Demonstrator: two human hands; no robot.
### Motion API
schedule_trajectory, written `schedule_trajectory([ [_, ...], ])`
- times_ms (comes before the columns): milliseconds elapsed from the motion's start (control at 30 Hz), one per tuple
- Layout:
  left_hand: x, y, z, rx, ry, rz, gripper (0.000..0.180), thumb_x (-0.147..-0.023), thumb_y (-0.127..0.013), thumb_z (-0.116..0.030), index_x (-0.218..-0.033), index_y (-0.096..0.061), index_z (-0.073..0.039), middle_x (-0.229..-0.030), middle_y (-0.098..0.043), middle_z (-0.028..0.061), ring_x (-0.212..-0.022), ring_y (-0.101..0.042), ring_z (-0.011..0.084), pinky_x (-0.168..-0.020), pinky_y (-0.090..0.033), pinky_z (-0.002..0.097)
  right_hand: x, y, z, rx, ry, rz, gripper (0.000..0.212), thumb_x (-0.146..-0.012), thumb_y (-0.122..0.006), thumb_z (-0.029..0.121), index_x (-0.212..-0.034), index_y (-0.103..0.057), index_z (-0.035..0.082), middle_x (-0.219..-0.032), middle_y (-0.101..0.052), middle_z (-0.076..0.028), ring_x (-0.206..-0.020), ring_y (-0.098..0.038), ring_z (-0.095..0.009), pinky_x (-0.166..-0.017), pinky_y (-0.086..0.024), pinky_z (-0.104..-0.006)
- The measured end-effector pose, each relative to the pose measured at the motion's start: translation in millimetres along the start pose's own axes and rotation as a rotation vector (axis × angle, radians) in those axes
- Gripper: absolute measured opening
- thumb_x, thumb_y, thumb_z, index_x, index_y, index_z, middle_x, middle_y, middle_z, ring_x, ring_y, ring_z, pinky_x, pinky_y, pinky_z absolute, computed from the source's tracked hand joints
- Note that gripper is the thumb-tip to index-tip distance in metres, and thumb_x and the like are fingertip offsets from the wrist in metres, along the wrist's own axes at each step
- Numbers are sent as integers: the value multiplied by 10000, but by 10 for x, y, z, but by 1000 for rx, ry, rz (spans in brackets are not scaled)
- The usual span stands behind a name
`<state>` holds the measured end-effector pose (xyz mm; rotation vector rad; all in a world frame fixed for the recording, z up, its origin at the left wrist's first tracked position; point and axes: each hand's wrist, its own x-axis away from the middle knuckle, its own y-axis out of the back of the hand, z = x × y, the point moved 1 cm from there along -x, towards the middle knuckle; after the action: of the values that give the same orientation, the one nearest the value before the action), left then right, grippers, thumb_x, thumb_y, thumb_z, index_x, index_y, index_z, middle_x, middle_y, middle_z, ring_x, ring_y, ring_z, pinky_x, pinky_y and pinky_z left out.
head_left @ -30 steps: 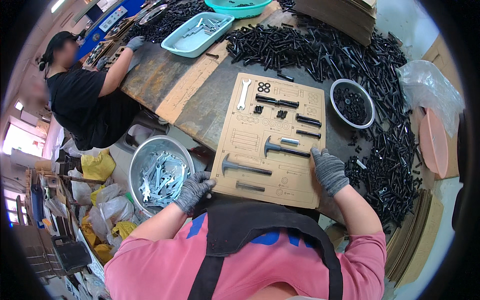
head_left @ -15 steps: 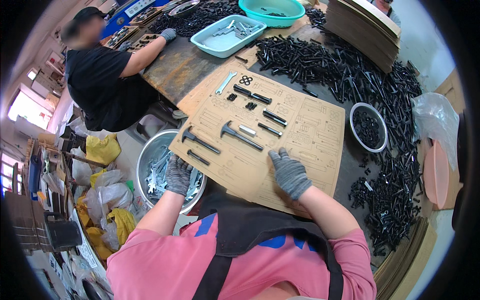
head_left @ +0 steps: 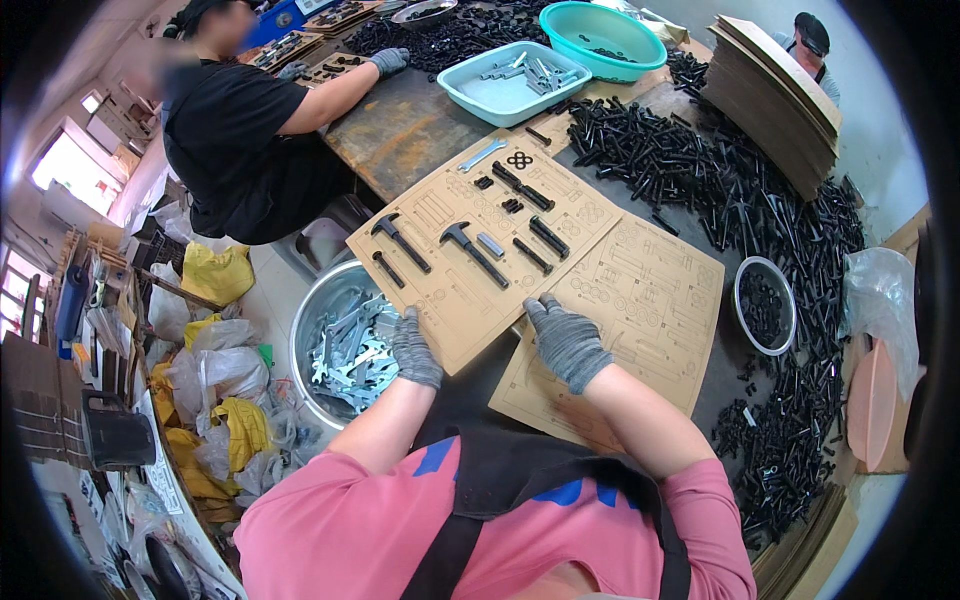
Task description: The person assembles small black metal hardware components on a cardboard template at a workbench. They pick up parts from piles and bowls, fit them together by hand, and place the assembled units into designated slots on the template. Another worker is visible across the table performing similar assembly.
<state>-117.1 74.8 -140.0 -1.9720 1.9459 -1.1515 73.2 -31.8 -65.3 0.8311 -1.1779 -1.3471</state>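
1. Steel basin point(head_left: 318, 340), low at left beside the bench: filled with loose silver wrenches point(head_left: 352, 352).
2. Pale blue rectangular tray point(head_left: 470, 92), far centre: a few silver parts inside.
3. Teal round bowl point(head_left: 572, 24), far, right of tray: some small dark pieces at bottom.
4. Small round metal dish point(head_left: 742, 272), right: filled with small black parts.
5. Left hand point(head_left: 415, 348), grey glove: fingers closed over near edge of loaded cardboard sheet point(head_left: 450, 300), gripping it.
6. Right hand point(head_left: 566, 340), grey glove: fingers spread flat, pressed on the near corner of same sheet, above a second, bare printed sheet point(head_left: 650, 300).
7. Loaded sheet: centre of bench, tilted toward far right, carrying two hammers point(head_left: 472, 250), black bolts, one silver wrench.
8. Bench surface: dark, worn; broad heap of black bolts point(head_left: 700, 180) across far right and down right edge; stack of cardboard sheets point(head_left: 775, 90) far right.
9. Room: co-worker in black point(head_left: 240, 130) at far left of bench; bags and clutter on floor at left.
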Motion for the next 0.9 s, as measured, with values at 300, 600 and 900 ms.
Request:
schedule_trajectory([
  [300,-152,280,-565,-47,-97,112,403,-855,-518,-286,-1192,-469,-71,-1140,-549,135,-1001,-562,286,-829,-490,424,154,134,-270,-157,55,-150,401,-779,-464,86,-1180,-470,73,-1206,-501,-175,-929,-590,-310,-772,-481,-399],
  [600,-1320,545,-1000,-142,-168,-178,433,-822,-568,-348,-1138,-525,-55,-1036,-608,120,-872,-613,284,-744,-521,426,563,244,-752,-206,-140,-303,322,-793,-486,54,-1113,-513,77,-1054,-586,-138,-913,-589,-293,-776,-483,-370],
  [900,-2152,530,-1168,-253,-252,-284,405,-787,-620,-288,-1099,-543,-42,-975,-613,114,-784,-599,250,-696,-500,384,1166,162,-1273,-332,-345,-350,384,-788,-500,51,-1171,-488,82,-1027,-577,-170,-922,-570,-289,-805,-459,-357],
])
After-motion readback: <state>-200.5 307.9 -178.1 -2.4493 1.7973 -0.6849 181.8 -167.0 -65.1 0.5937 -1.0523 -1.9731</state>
